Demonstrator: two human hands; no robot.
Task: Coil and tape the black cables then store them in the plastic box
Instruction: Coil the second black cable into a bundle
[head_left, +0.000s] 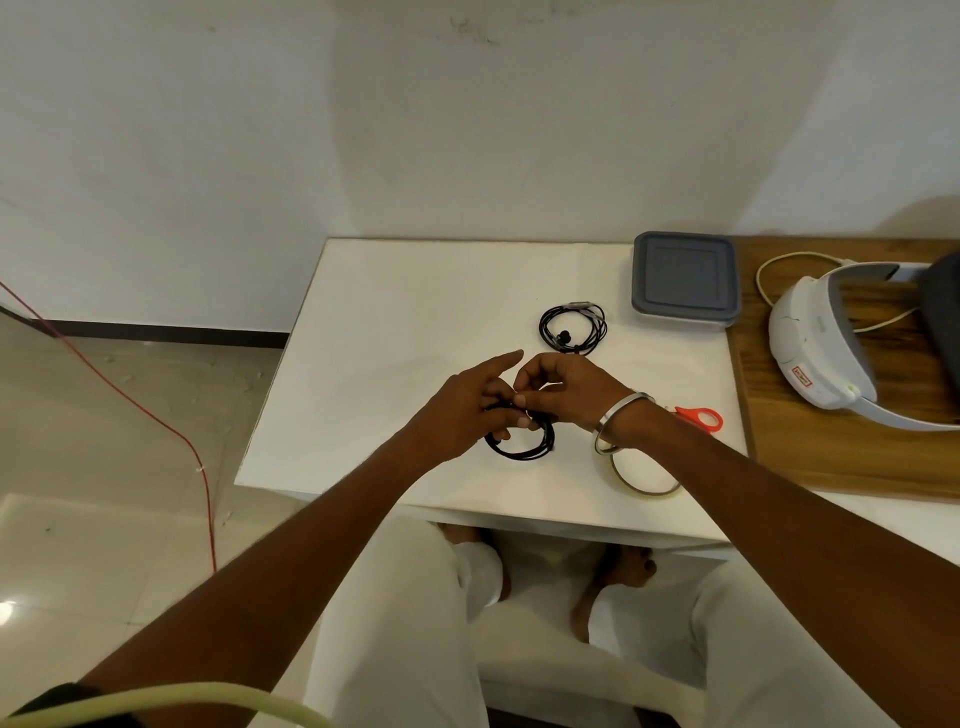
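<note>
both hands (511, 402) pinch one black cable coil (521, 441) — headset label (801, 376) unreadable.

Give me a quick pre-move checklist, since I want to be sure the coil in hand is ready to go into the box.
1. Coil held: ok, the left hand and right hand both grip it above the table.
2. Tape on this coil: cannot tell, the fingers cover the spot.
3. Tape roll within reach: ok, it lies beside the right wrist.
4. Scissors at hand: ok, the red handle shows behind the right wrist.
5. Box open: not ok, its grey lid is on.
6. Second coil ready: cannot tell whether it is taped.
</note>
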